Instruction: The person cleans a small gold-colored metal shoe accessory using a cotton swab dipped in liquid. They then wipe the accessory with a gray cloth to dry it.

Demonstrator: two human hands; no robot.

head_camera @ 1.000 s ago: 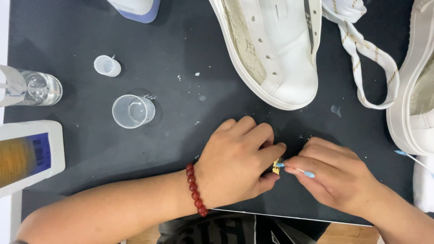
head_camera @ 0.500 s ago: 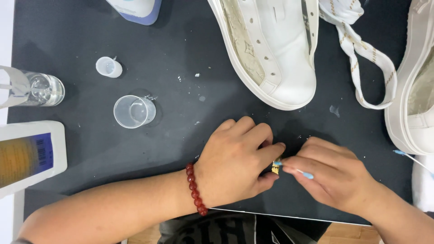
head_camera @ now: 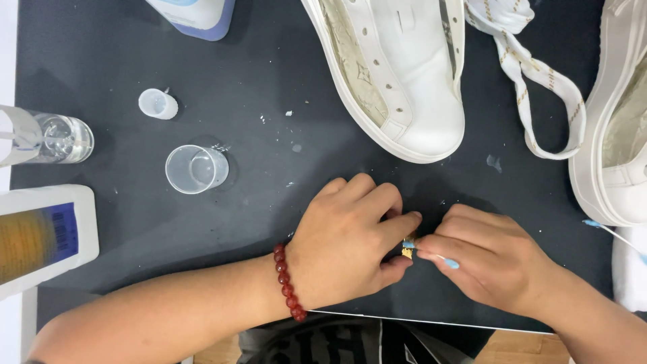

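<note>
Two clear vessels stand on the black mat [head_camera: 101, 40]: a small plastic cup [head_camera: 196, 169], which looks empty, and a glass jar [head_camera: 62, 139] at the left edge holding clear liquid. A small white cap [head_camera: 158, 104] lies near the cup. The left hand [head_camera: 347, 243] is curled, fingertips pinching a small gold piece [head_camera: 408, 251] at the mat's near edge. The right hand [head_camera: 488, 259] is closed on a blue-tipped swab [head_camera: 441, 259], its tip touching the gold piece. A white shoe [head_camera: 397, 74] lies beyond the hands, well apart.
</note>
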